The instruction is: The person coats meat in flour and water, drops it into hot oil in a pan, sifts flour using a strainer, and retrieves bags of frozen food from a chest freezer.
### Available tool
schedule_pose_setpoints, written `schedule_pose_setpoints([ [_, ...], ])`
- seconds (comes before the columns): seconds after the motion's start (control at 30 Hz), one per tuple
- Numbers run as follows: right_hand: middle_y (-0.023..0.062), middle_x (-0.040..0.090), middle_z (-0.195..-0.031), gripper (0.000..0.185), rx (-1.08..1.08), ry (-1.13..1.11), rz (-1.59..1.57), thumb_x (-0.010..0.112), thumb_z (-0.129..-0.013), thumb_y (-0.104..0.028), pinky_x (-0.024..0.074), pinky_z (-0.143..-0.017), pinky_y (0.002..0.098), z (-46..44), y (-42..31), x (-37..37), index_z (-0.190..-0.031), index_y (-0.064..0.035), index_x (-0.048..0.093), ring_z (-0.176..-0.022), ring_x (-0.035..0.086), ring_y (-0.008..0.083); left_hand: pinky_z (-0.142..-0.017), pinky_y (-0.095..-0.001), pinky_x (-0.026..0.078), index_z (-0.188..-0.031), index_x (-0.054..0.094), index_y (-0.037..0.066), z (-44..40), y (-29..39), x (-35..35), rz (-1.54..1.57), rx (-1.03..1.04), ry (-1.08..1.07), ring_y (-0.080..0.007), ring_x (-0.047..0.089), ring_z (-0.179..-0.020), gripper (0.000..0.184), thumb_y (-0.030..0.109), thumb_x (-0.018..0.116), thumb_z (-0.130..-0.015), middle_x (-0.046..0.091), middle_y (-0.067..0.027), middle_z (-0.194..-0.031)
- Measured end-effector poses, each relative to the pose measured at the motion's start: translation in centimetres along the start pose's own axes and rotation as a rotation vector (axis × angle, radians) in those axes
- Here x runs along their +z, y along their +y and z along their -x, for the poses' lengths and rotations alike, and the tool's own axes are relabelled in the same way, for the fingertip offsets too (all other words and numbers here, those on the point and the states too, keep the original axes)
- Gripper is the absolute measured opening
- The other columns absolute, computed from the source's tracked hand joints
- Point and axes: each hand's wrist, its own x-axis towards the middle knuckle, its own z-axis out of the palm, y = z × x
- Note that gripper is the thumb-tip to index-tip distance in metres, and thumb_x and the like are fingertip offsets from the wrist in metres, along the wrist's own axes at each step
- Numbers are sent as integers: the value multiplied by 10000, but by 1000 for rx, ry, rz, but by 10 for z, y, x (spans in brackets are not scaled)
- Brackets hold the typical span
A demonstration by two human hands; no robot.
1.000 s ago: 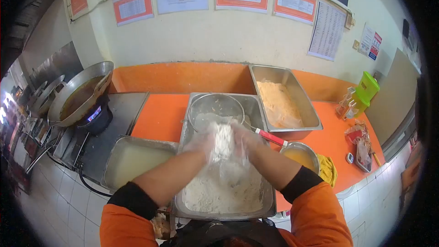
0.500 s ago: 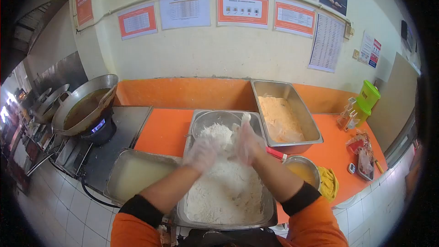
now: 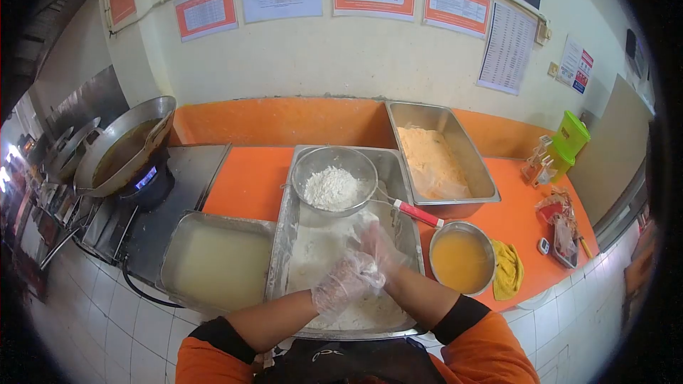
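Note:
My left hand (image 3: 343,287) and my right hand (image 3: 379,247) wear clear plastic gloves and meet over a metal tray (image 3: 278,256) spread with white flour (image 3: 309,242). The left fingers are curled by a whitish, flour-covered spot near the right wrist; whether it is a piece or bunched glove I cannot make out. Motion smears my right fingers. Beyond the hands, a round sieve (image 3: 299,165) rests across the tray's far end with a heap of flour (image 3: 333,188) in it. Its red handle (image 3: 420,214) points right.
Left of the tray stands a pan of cloudy liquid (image 3: 220,263); beyond it, a wok of oil (image 3: 121,153) sits over a blue flame. On the right are a deep pan of orange crumbs (image 3: 434,160), a bowl of yellow liquid (image 3: 461,262) and a yellow cloth (image 3: 507,272).
Both hands have come back toward my body and together, from apart beside the sieve. The sieve and its flour now show uncovered. The view has tipped downward.

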Motion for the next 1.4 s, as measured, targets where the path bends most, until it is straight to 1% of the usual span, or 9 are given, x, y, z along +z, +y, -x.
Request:
schedule_pose_setpoints([
  [0.17,92,515,-1128,395,-288,349,888,367,-880,-357,435,-801,391,-52,59,-87,-1199,-139,448,-979,529,242,-640,-363,451,-753,615,73,-5,-101,5,-633,-76,-171,-263,572,-671,167,225,546,-761,595,-139,-736],
  [0.3,101,544,-1085,352,-263,555,1718,379,-868,-287,442,-795,367,-83,47,-101,-1133,-85,495,-972,540,235,-655,-403,469,-806,635,59,11,-138,-33,-846,-351,151,-322,587,-691,305,299,446,-807,611,-184,-801],
  [0.5,132,548,-1095,331,-1020,294,2078,392,-853,-222,426,-836,342,-71,59,-49,-1080,-18,519,-1019,522,232,-743,-431,450,-843,633,24,-6,-178,-24,-939,-387,295,-401,575,-771,453,412,401,-817,604,-239,-809],
  [0.57,185,509,-1154,365,-1219,-124,2169,378,-849,-237,397,-900,361,-66,52,-27,-1113,-7,480,-1102,475,238,-748,-445,447,-894,617,26,-12,-177,-23,-903,-467,322,-400,571,-805,424,371,379,-835,599,-235,-848],
  [0.7,155,553,-1027,342,-1048,-828,2483,453,-800,-166,420,-854,324,-55,91,-38,-1089,13,489,-984,523,213,-678,-451,462,-837,651,33,-14,-173,-37,-806,-506,331,-368,598,-770,448,418,423,-809,622,-199,-858],
  [0.77,141,570,-969,324,-908,-1095,2517,480,-784,-143,429,-832,309,-44,101,-47,-1064,18,497,-930,541,204,-713,-440,458,-928,599,47,1,-158,-29,-939,-432,-29,-350,590,-811,400,374,392,-829,607,-183,-920],
  [0.9,114,575,-888,236,-582,-1096,2271,479,-786,-163,431,-792,295,8,49,-48,-943,4,536,-847,549,201,-781,-420,451,-1109,496,74,15,-129,-25,-1147,-219,-725,-314,573,-895,361,286,330,-867,577,-153,-1043],
  [1.0,101,569,-772,213,129,-1172,2602,486,-776,-174,442,-696,300,59,-19,5,-852,11,558,-717,545,217,-678,-424,467,-1048,534,79,45,-180,-9,-969,1,-710,-342,599,-789,288,197,422,-810,614,-208,-860],
  [1.4,93,576,-873,199,644,148,722,446,-828,-146,441,-721,304,36,99,-24,-917,-10,561,-785,545,186,-780,-397,430,-1111,493,40,48,-136,36,-216,-441,-66,-320,558,-894,383,307,374,-865,570,-224,-963],
])
